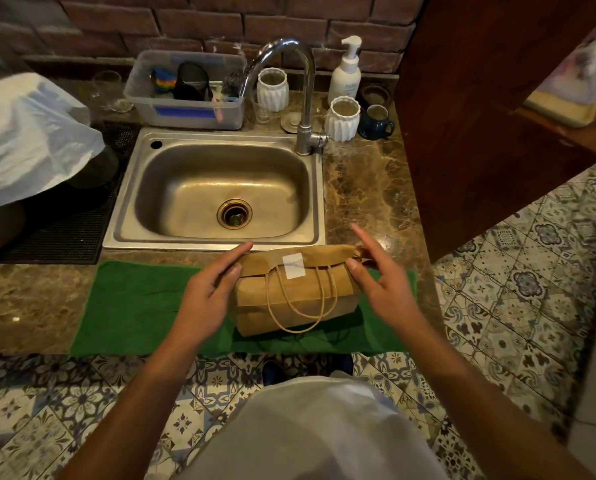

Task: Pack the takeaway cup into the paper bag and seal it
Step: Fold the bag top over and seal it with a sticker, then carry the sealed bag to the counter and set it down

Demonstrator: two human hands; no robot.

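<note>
A brown paper bag (291,299) stands on a green towel (133,306) at the counter's front edge. Its top is folded over toward me, and a white sticker (293,265) lies across the fold. Two twine handles hang down its front. My left hand (208,289) touches the bag's left side, thumb against the fold. My right hand (381,275) pinches the right end of the folded top between thumb and fingers, index finger raised. The takeaway cup is not visible.
A steel sink (217,192) with a curved tap (305,95) lies just behind the bag. Further back stand a plastic tub (185,90), two white ribbed jars (341,117), a soap pump bottle (346,71) and a dark mug (376,121). A wooden panel (480,98) rises at right.
</note>
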